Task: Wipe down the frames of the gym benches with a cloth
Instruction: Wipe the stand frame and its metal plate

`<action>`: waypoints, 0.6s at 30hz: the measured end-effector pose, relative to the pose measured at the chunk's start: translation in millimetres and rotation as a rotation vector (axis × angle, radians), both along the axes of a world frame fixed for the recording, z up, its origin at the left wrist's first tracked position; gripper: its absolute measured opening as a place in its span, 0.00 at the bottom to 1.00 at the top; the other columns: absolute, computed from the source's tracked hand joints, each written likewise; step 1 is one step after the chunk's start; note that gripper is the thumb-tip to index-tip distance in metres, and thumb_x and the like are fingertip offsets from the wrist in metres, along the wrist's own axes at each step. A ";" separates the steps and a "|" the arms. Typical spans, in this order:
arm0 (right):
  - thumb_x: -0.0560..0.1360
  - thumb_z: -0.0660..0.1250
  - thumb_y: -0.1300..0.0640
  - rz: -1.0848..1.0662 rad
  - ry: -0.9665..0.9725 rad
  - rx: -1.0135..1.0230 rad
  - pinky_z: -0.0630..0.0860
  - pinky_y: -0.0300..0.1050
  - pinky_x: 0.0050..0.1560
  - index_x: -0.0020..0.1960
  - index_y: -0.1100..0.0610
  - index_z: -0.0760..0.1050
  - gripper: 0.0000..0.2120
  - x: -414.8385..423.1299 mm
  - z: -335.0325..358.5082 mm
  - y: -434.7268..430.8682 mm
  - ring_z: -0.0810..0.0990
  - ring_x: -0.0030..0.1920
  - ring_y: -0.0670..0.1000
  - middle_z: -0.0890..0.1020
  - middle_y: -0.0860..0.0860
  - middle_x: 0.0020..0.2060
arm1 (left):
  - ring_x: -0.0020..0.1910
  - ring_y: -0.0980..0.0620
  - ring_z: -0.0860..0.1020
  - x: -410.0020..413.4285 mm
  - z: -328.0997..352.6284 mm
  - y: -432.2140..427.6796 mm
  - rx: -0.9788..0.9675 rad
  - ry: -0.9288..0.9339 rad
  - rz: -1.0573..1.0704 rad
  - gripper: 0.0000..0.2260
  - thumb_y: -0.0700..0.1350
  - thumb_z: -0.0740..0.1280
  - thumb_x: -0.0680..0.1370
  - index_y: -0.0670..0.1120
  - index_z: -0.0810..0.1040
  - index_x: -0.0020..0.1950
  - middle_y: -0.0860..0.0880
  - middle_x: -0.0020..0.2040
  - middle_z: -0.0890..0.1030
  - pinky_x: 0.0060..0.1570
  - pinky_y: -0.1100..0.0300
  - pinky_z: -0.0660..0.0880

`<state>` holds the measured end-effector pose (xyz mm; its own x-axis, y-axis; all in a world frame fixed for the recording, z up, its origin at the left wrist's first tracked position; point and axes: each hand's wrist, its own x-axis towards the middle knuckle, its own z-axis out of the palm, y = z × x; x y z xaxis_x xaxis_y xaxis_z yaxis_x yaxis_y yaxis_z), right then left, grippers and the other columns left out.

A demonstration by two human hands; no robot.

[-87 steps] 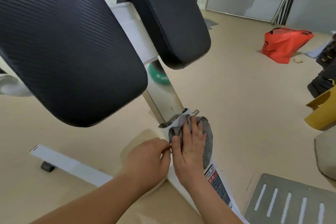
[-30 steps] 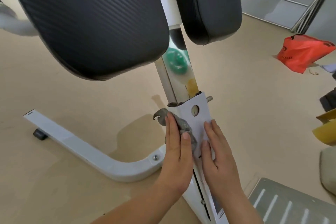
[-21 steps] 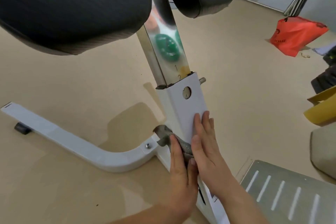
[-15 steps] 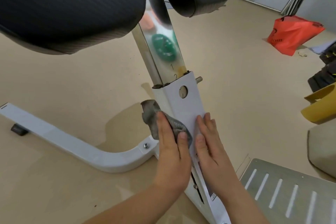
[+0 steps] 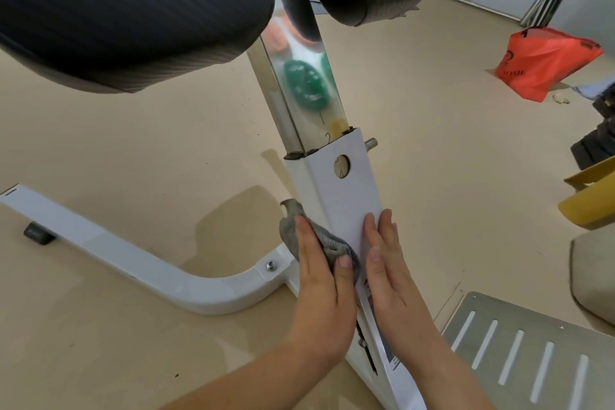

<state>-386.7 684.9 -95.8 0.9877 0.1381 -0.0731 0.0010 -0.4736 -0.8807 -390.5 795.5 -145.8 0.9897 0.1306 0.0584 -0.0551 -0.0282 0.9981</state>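
Cloth pressed to the left side of the frame post under the left hand, fingers straight and together. Braced the front with the flat right hand (no cloth). Ran lengthwise up, away from the fingertips.

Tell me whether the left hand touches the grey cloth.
Touching. The head view shows the left hand laid over the grey cloth, pressing it against the white post.

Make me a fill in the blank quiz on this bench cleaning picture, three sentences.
1. The crumpled grey cloth is pressed against the white metal post by the person's ____.
2. The hole near that post's top is ____ in shape.
3. The two padded cushions overhead are ____ in colour.
Missing: left hand; round; black.
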 end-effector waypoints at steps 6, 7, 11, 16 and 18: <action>0.84 0.50 0.42 -0.010 -0.016 -0.002 0.45 0.49 0.82 0.76 0.29 0.55 0.22 0.7 0.0 1.1 0.41 0.77 0.30 0.45 0.23 0.76 | 0.81 0.63 0.50 -35.8 -22.4 -21.7 -0.003 0.062 -0.080 0.36 0.48 0.56 0.84 0.63 0.32 0.79 0.63 0.83 0.47 0.80 0.49 0.56; 0.84 0.50 0.42 -0.015 -0.017 -0.001 0.45 0.49 0.82 0.76 0.30 0.56 0.22 0.4 0.0 1.8 0.41 0.77 0.30 0.46 0.24 0.76 | 0.80 0.63 0.51 -33.8 -19.8 -23.1 -0.027 0.086 -0.071 0.36 0.48 0.56 0.83 0.66 0.31 0.78 0.63 0.82 0.48 0.80 0.49 0.56; 0.83 0.52 0.42 -0.049 0.014 0.076 0.51 0.44 0.80 0.76 0.33 0.61 0.21 -2.0 5.9 -0.9 0.47 0.77 0.29 0.51 0.24 0.76 | 0.80 0.63 0.52 -8.9 5.3 -10.5 -0.100 0.133 0.038 0.33 0.56 0.57 0.82 0.77 0.34 0.73 0.64 0.82 0.48 0.80 0.51 0.56; 0.83 0.51 0.40 -0.072 0.049 0.199 0.55 0.33 0.74 0.74 0.34 0.67 0.21 -1.0 15.8 -5.0 0.52 0.75 0.28 0.58 0.24 0.75 | 0.78 0.71 0.42 -15.6 18.2 -2.0 0.032 0.104 0.011 0.33 0.52 0.54 0.86 0.77 0.30 0.66 0.69 0.80 0.38 0.81 0.58 0.50; 0.84 0.51 0.41 -0.052 0.029 0.164 0.54 0.32 0.74 0.75 0.35 0.67 0.21 1.3 13.6 -8.6 0.52 0.76 0.29 0.58 0.25 0.76 | 0.75 0.76 0.41 -22.5 10.0 -13.9 0.057 0.127 0.002 0.33 0.51 0.55 0.86 0.77 0.29 0.65 0.76 0.75 0.37 0.79 0.62 0.48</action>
